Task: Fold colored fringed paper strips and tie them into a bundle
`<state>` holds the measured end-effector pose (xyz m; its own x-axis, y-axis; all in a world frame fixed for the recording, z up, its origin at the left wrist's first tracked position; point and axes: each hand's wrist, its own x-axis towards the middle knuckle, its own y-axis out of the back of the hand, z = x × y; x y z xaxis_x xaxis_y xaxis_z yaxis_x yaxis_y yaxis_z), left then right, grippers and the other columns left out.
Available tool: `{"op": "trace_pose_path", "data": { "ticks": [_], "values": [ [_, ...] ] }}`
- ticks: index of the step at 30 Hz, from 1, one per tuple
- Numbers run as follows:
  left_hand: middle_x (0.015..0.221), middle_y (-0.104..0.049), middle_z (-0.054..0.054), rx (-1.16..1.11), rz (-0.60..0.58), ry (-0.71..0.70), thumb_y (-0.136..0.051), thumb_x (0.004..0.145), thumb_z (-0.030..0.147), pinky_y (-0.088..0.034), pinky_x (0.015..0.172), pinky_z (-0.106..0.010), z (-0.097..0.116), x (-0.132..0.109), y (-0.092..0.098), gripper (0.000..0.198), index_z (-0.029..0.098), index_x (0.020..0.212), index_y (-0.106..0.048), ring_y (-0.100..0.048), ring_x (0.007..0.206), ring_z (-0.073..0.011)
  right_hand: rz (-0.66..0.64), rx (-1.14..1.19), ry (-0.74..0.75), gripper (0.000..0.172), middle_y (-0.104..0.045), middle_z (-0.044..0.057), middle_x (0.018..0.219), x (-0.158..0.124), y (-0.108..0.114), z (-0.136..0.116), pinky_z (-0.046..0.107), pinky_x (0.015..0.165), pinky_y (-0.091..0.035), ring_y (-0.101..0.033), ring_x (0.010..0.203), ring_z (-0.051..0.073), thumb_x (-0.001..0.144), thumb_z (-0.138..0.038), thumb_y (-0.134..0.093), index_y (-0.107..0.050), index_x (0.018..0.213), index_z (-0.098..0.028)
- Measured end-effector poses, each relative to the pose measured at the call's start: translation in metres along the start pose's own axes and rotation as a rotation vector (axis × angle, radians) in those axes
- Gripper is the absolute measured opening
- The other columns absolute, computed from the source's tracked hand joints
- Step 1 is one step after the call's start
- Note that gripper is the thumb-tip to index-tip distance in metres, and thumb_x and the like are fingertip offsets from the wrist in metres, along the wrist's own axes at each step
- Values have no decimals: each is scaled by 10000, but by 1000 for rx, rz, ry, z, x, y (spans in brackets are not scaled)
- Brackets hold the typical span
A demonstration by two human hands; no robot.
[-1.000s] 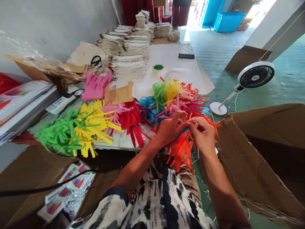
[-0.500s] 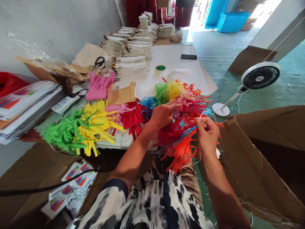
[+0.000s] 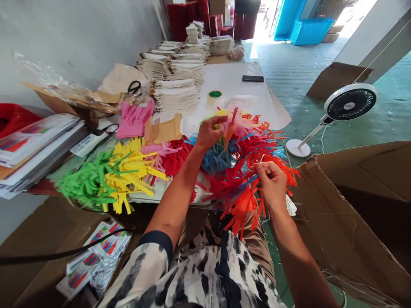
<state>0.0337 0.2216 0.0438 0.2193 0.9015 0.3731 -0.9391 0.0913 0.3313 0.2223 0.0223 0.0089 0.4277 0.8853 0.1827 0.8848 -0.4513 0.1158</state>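
Note:
Bright fringed tassels in red, orange, pink, blue and yellow lie bunched in a garland at the table's front edge. My left hand is at the back of the bunch, its fingers closed on a pink tassel; the fingertips are partly hidden. My right hand, on the right side, pinches a thin white string between thumb and forefinger. Below it, orange fringe hangs over the edge toward my lap. To the left, yellow fringe and green fringe are spread out.
Behind are a tape roll, a phone and stacks of whitish bundles. Flat pink fringed pieces and black-handled scissors lie at left. A fan and an open cardboard box stand at right.
My left hand has moved back and slightly left, drawing up pink fringe; blue fringe now shows beneath it. My right hand, still pinching the string, has shifted slightly left and nearer me.

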Motion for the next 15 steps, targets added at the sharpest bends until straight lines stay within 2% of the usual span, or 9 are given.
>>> {"op": "trace_pose_path", "data": {
  "ticks": [2, 4, 5, 7, 9, 11, 12, 13, 15],
  "values": [
    [885, -785, -35, -125, -53, 52, -747, 812, 215, -528, 572, -247, 4, -4, 5, 415, 198, 1226, -781, -621, 590, -115, -2, -4, 1, 316, -576, -23, 648, 0, -1, 1, 287, 567, -313, -422, 596, 128, 912, -508, -723, -756, 831, -204],
    [635, -638, 32, -155, -96, 64, -754, 785, 186, -416, 480, -215, 11, -10, 10, 468, 223, 1252, -769, -481, 472, -80, -3, 3, -4, 316, -577, -24, 644, 0, -1, 1, 288, 563, -304, -417, 593, 127, 910, -508, -725, -754, 826, -204],
    [588, -575, 50, -147, -98, 54, -735, 772, 157, -376, 466, -209, 14, -12, 13, 483, 231, 1248, -766, -440, 460, -75, -3, 8, -6, 314, -586, -22, 647, 0, -1, 0, 288, 563, -305, -421, 594, 127, 907, -506, -727, -753, 824, -204],
    [659, -595, 39, -115, -44, -8, -669, 739, 106, -361, 480, -212, 21, -18, 19, 462, 230, 1172, -773, -457, 510, -77, 0, 13, -4, 308, -608, -15, 656, 0, 0, -1, 289, 564, -310, -436, 598, 129, 904, -501, -731, -754, 821, -205],
    [866, -674, -6, -93, 60, -120, -608, 722, 92, -390, 527, -221, 28, -25, 23, 366, 216, 1028, -768, -541, 637, -89, 6, 15, 4, 306, -632, -10, 668, 1, 1, -1, 290, 570, -322, -456, 602, 131, 905, -498, -732, -756, 820, -205],
    [993, -681, -35, -97, 129, -243, -569, 739, 97, -419, 576, -237, 37, -34, 26, 249, 206, 880, -742, -595, 769, -111, 12, 22, 12, 303, -661, -2, 691, 2, 1, 0, 293, 586, -342, -487, 615, 136, 907, -498, -734, -757, 827, -207],
    [993, -679, -41, -98, 104, -299, -558, 756, 98, -438, 606, -250, 42, -40, 26, 218, 207, 827, -733, -610, 811, -123, 14, 27, 13, 302, -673, 2, 702, 3, 2, 1, 295, 594, -354, -502, 624, 140, 907, -500, -736, -756, 830, -208],
    [968, -682, -42, -83, 24, -354, -554, 772, 97, -464, 645, -267, 46, -46, 26, 213, 211, 788, -733, -622, 836, -135, 15, 33, 12, 302, -685, 6, 715, 3, 2, 2, 296, 601, -363, -514, 631, 143, 906, -502, -738, -754, 834, -209],
    [903, -699, -34, 34, -244, -461, -565, 789, 81, -510, 755, -310, 52, -58, 21, 244, 230, 743, -752, -638, 867, -156, 15, 33, 9, 303, -702, 12, 737, 4, 1, 3, 296, 600, -368, -520, 633, 146, 905, -507, -741, -756, 848, -210]
  ]
}}
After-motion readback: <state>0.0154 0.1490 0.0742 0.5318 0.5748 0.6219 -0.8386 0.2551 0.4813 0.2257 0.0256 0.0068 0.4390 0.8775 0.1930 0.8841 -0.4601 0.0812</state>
